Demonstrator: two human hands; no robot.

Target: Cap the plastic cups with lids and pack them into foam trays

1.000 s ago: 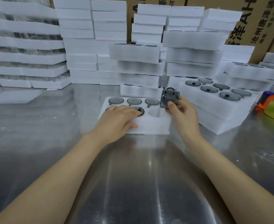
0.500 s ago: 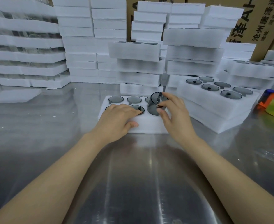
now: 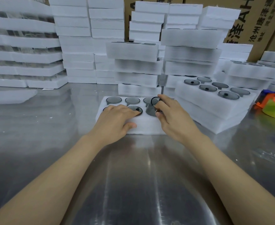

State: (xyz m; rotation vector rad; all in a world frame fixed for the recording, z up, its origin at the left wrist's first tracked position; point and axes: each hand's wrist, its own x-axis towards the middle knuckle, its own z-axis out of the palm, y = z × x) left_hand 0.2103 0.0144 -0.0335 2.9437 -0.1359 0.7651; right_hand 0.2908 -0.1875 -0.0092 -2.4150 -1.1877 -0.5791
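A white foam tray lies on the steel table in front of me, with dark capped cups sunk in its holes. My left hand rests flat on the tray's left half, fingers over a capped cup. My right hand grips a grey plastic cup by its rim. That cup is tilted, its base partly down in the front right hole.
A second tray holding several capped cups sits on stacked trays to the right. Tall piles of foam trays and cardboard boxes fill the back. An orange and green tape dispenser lies at the far right.
My right hand brought the grey cup from the tray's far right corner leftwards and down into the front right hole. The left hand stayed on the tray.
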